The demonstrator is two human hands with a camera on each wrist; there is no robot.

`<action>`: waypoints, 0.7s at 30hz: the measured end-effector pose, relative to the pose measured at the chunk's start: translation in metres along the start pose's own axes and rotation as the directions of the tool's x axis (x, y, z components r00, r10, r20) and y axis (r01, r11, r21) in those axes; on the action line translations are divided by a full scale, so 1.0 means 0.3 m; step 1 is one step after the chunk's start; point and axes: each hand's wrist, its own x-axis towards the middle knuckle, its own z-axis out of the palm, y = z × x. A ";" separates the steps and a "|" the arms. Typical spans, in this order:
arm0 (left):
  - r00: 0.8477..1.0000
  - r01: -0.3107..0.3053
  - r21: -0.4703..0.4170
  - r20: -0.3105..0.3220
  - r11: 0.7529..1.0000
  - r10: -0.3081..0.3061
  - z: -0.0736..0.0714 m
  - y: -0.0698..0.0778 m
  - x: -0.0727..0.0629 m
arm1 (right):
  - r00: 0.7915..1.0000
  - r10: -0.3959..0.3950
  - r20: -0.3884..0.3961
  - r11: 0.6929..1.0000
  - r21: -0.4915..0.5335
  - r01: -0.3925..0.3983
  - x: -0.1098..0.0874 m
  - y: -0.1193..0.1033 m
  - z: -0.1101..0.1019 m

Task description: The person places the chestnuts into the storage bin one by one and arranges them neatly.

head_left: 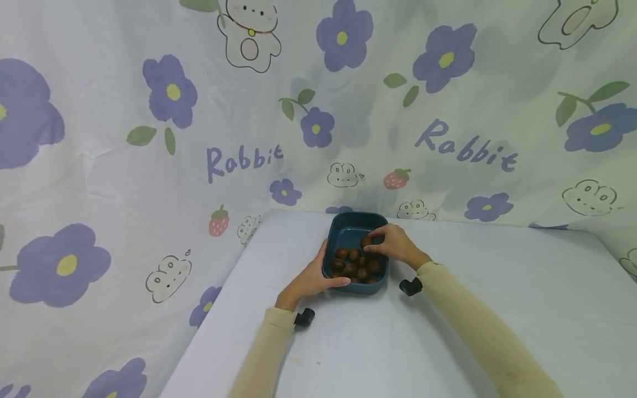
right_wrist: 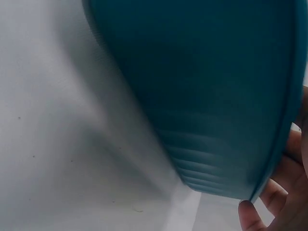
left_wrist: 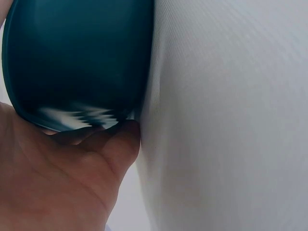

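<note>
A dark teal rectangular box (head_left: 359, 288) stands near the far edge of the table in the head view, with several round, shiny brown nuts (head_left: 350, 270) gathered in its near half. My left hand (head_left: 314, 279) grips the box's left side, thumb over the near rim. In the left wrist view that hand (left_wrist: 62, 168) lies against the box wall (left_wrist: 82, 53), its fingers curled by the base. Over the right rim reaches my right hand (head_left: 395, 243), thumb and fingers pinching one brown nut (head_left: 366, 241) inside the box. The right wrist view shows its fingers (right_wrist: 288, 168) partly, past the box wall (right_wrist: 207, 96).
The box stands on a white table (head_left: 473, 309). Behind and to the left hangs a white curtain (head_left: 358, 99) with purple flowers and rabbit drawings. Small black devices (head_left: 411, 286) sit at both wrists.
</note>
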 end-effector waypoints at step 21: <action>0.998 0.069 0.029 -0.011 0.997 -0.069 0.001 -0.001 -0.003 | 0.998 0.041 0.040 0.981 -0.190 -0.033 0.041 -0.014 0.032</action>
